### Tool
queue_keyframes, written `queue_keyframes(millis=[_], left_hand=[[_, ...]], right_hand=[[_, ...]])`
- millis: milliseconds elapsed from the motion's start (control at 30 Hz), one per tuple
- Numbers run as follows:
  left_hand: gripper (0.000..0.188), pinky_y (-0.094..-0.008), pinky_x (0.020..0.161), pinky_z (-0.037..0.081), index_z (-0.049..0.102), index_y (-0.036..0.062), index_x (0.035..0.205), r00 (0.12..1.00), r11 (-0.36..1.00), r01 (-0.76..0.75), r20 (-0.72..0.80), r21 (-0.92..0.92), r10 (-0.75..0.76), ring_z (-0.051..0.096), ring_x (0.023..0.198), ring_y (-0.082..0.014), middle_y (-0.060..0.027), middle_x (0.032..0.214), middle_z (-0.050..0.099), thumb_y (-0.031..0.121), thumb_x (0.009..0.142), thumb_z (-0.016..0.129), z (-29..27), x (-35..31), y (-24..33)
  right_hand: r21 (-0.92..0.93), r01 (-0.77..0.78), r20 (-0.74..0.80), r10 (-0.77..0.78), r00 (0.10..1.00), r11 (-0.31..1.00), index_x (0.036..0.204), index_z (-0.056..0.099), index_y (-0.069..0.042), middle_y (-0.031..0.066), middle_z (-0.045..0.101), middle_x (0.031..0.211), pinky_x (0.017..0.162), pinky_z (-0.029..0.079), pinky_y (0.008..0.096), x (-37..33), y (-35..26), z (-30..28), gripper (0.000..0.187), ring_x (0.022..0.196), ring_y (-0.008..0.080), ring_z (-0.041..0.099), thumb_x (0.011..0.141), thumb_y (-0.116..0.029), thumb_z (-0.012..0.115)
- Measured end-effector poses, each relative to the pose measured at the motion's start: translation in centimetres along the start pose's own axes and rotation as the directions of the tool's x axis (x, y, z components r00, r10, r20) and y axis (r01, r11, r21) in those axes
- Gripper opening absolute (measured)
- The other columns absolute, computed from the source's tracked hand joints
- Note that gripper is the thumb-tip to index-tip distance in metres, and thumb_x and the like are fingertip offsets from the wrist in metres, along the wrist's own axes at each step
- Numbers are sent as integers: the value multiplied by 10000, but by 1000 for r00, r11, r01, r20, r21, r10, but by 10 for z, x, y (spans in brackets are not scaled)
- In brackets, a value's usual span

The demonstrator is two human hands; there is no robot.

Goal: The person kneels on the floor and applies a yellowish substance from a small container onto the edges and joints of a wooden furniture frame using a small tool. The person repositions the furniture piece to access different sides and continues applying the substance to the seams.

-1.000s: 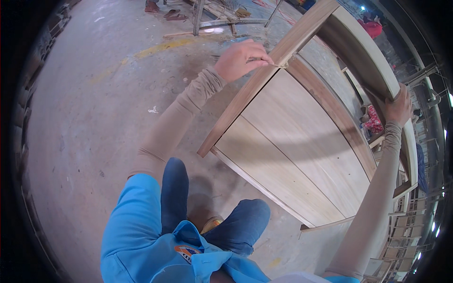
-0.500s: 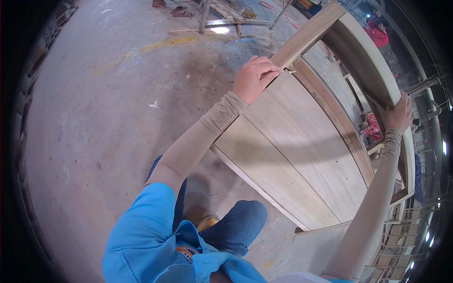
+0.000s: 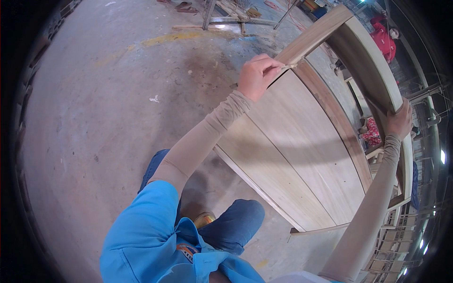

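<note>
A pale wooden furniture frame, perhaps a headboard or chair back, stands tilted before me with a curved top rail and a flat panel of joined boards. At the corner between the post and the panel, my left hand pinches a thin, pale sliver-like piece; its exact kind is too small to tell. My right hand is wrapped round the top rail at the right, thumb on the inner side. Between the panel and the top rail runs a darker crossrail.
On the concrete floor are a faded yellow line and white scraps. A stand with wood pieces is at the back, sandals beside it. A person in red is at the far right. Stacked wooden frames lie at lower right.
My left hand has shifted slightly right and down along with the thin piece at the corner. My right hand still holds the top rail. The person in red shows more fully.
</note>
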State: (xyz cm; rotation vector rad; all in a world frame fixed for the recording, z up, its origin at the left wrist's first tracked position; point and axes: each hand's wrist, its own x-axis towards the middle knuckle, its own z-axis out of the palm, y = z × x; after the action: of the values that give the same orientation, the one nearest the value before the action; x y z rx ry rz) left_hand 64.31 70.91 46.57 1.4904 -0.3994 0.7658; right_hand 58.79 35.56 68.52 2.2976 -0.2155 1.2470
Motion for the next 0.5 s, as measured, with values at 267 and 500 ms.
queue_keyframes(millis=[267,500], left_hand=[[89,-267,566,441,700,52,869,1000,999,15,-26,-41,-16,533,600,-140,-49,707,578,32,785,681,-1,-5,-6],[95,-224,551,374,703,37,883,997,994,-2,-73,-109,-6,442,593,-72,-1,688,536,32,791,678,3,-1,-1]], right_hand=[[-5,-5,3,5,1000,1000,1157,500,-219,62,581,1100,880,453,440,-1,-2,-1,584,1056,310,556,638,-115,748],[-25,-23,13,24,1000,999,1155,502,-226,52,585,1098,872,451,448,0,-1,1,580,1063,302,558,640,-123,749]])
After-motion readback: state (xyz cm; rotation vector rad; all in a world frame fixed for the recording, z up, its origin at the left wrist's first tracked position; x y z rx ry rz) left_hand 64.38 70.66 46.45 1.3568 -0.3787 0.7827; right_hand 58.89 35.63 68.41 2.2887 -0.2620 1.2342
